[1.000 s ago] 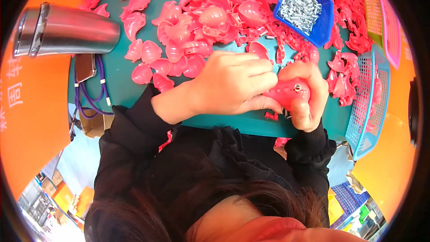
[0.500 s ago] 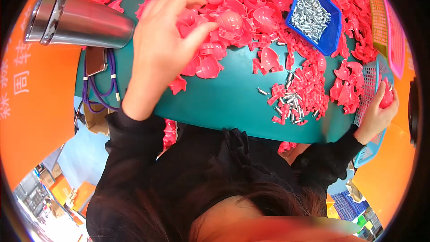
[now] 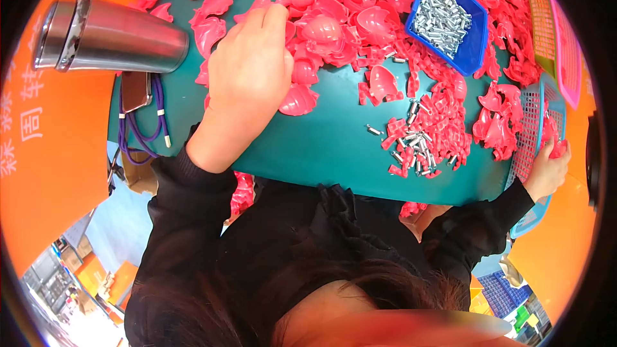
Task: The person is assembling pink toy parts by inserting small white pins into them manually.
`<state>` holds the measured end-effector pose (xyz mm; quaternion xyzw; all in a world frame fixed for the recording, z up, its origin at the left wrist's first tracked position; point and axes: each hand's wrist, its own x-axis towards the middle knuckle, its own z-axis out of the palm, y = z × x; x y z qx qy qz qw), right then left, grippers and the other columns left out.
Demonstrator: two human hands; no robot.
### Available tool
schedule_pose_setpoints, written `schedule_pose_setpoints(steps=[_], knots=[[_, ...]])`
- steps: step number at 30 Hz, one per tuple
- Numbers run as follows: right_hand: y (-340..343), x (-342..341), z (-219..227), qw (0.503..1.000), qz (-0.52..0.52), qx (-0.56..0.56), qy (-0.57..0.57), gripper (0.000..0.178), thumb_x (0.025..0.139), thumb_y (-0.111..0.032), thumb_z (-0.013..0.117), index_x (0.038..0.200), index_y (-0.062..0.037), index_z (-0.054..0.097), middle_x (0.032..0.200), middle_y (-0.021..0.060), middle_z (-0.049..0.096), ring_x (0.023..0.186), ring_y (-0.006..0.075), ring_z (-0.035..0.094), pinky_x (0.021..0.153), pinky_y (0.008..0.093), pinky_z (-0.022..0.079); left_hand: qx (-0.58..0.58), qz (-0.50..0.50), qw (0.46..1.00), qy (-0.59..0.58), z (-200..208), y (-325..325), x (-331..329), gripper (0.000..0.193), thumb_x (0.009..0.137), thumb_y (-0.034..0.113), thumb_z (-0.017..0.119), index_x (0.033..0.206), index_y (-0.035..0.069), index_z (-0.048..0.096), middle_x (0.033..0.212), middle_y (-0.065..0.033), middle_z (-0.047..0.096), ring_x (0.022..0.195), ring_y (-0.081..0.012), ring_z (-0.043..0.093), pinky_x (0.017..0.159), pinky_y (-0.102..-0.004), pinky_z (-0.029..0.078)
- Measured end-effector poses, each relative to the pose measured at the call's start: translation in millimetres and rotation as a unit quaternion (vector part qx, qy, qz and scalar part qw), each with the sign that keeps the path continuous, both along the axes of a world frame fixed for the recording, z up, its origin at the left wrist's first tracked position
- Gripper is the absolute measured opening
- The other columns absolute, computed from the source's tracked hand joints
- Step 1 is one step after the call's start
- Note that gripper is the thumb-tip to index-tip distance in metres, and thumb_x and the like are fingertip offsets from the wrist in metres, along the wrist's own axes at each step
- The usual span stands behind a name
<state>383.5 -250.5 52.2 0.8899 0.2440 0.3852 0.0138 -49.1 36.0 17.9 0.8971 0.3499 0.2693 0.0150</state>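
Note:
My left hand (image 3: 249, 80) is over the left edge of a heap of glossy red plastic shells (image 3: 323, 28), back of the hand up. Its fingers are bent and pressed together, and what is under the fingertips is hidden. At far right, my right hand (image 3: 546, 172) reaches over a light-blue plastic basket (image 3: 531, 106). Its fingers close on a red plastic part (image 3: 559, 149), with more red plastic showing inside the basket. A dark blue tray (image 3: 474, 42) of small silver metal cylinders (image 3: 441, 22) rests on the heap's right side.
A steel tumbler (image 3: 125, 35) lies on its side at left, beside a phone-like object (image 3: 136, 90) with a purple cord (image 3: 154, 132). Small red pieces (image 3: 443, 122) and loose metal cylinders (image 3: 419, 151) lie on the green tabletop (image 3: 321, 154). Pink (image 3: 567, 51) and yellow baskets (image 3: 538, 22) stand far right.
My left hand has gone from spread fingers to bent, closed ones, tipping over toward the shells. My right hand has lowered slightly at the blue basket, the red part still in its fingers.

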Motion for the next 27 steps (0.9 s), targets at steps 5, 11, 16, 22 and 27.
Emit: schedule_pose_setpoints(steps=[5,11,16,22,27], knots=[[-4,1,-2,0.999,-0.030,-0.019,-0.003,0.051,0.083,-0.054,0.053,0.117,-0.0159,0.058,0.102,0.0176,0.064,0.095,0.0364,0.059,0.080,0.0455,0.046,0.011,0.021,0.999,0.033,-8,4,-3,0.022,0.068,-0.004,0.055,0.089,0.002,0.049,0.076,-0.0139,0.053,0.066,-0.0314,0.057,0.055,-0.0376,0.047],[-7,9,-4,1.000,0.007,-0.015,-0.015,0.051,0.083,-0.055,0.053,0.115,-0.0151,0.059,0.101,0.0175,0.064,0.094,0.0366,0.060,0.081,0.0454,0.046,0.001,-0.007,0.999,-0.050,-5,22,-18,0.018,0.077,-0.002,0.057,0.095,0.002,0.057,0.079,-0.0135,0.058,0.072,-0.0271,0.061,0.062,-0.0330,0.049],[-5,5,-5,0.999,0.018,-0.020,-0.017,0.051,0.083,-0.054,0.053,0.113,-0.0140,0.060,0.101,0.0171,0.064,0.094,0.0361,0.060,0.080,0.0448,0.046,-0.304,-0.046,0.894,-0.327,26,32,-50,0.019,0.086,0.000,0.056,0.104,0.002,0.061,0.088,-0.0025,0.061,0.078,-0.0066,0.057,0.070,-0.0201,0.046],[-4,5,-6,0.999,0.014,-0.036,-0.020,0.052,0.084,-0.055,0.052,0.115,-0.0140,0.059,0.102,0.0165,0.064,0.096,0.0351,0.059,0.082,0.0448,0.044,-0.197,-0.037,0.974,-0.103,26,25,-46,0.026,0.077,0.009,0.067,0.103,0.006,0.063,0.092,-0.0092,0.065,0.084,-0.0178,0.063,0.075,-0.0300,0.049],[-6,9,-7,0.999,0.013,-0.040,-0.023,0.053,0.084,-0.056,0.051,0.115,-0.0136,0.058,0.101,0.0163,0.064,0.096,0.0348,0.059,0.083,0.0454,0.043,-0.005,-0.095,0.995,0.039,1,16,-15,0.045,0.071,0.008,0.066,0.115,0.008,0.055,0.095,-0.0091,0.061,0.095,-0.0288,0.056,0.082,-0.0396,0.044]])
